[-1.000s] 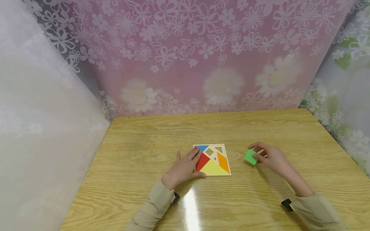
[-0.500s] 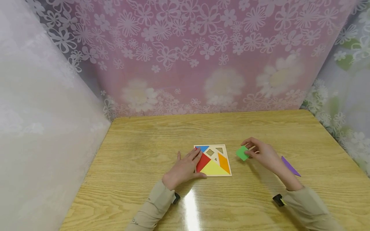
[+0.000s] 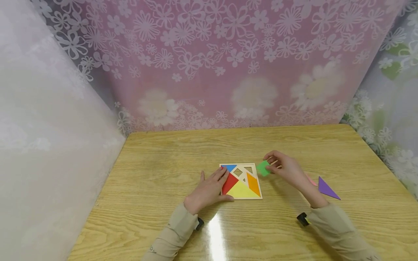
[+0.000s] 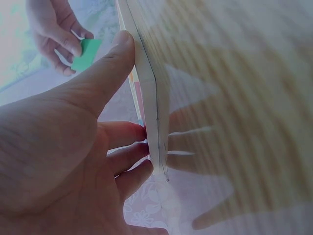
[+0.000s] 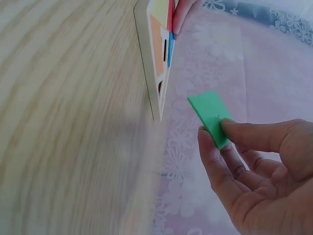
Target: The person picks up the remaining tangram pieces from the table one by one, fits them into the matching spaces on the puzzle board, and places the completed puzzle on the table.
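Note:
A square wooden tangram board (image 3: 243, 168) lies on the table with blue, red, yellow and orange pieces in it. Its upper right part shows a diamond-shaped opening, a triangular one and a tiny one. My left hand (image 3: 206, 192) rests on the board's left side, fingers spread over the blue and red pieces; the thumb touches the near edge, as the left wrist view shows. Between thumb and fingertips my right hand (image 3: 287, 172) pinches a green square tangram piece (image 3: 263, 168). This piece is raised and tilted just beyond the board's right edge, apart from the board in the right wrist view (image 5: 211, 115).
To the right, a purple triangle (image 3: 326, 189) lies on the wooden table (image 3: 163, 156). Beside it a pink piece (image 3: 311, 179) is partly hidden by the right forearm. Flowered cloth (image 3: 202, 72) hangs behind the table and along both sides.
My right hand has carried the green piece left toward the board. The purple triangle and part of the pink piece have come out from behind the right arm. My left hand stays put.

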Demonstrator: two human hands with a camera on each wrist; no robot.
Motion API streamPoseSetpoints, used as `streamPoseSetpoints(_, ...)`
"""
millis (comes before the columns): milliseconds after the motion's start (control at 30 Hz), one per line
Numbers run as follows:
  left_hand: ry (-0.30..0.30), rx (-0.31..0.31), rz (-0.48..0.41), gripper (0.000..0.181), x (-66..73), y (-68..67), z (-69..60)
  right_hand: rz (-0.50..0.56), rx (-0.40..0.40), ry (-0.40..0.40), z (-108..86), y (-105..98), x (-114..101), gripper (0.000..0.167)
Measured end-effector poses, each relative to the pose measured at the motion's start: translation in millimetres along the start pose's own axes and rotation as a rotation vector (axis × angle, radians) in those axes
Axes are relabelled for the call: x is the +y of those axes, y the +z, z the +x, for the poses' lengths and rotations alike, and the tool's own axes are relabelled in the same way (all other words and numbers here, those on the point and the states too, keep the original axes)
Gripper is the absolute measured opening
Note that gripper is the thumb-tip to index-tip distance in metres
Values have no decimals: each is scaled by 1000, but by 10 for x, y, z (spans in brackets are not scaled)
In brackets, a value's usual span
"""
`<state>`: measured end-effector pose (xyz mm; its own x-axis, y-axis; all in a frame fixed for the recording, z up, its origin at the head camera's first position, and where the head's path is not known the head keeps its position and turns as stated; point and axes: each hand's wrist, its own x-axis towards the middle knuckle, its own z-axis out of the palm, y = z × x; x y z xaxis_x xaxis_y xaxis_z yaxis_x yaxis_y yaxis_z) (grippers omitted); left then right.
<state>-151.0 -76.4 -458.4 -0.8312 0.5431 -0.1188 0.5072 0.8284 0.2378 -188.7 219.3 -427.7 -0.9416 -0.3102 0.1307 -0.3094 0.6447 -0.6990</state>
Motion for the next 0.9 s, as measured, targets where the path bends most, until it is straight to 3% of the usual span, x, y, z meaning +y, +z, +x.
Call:
streamPoseSetpoints(667, -12, -2, 9, 93, -5, 20, 19, 135, -68, 29, 302, 321, -94, 25)
streamPoseSetpoints(900, -9, 7, 7, 93, -15, 34, 15, 136, -151, 26, 399, 401, -88, 29)
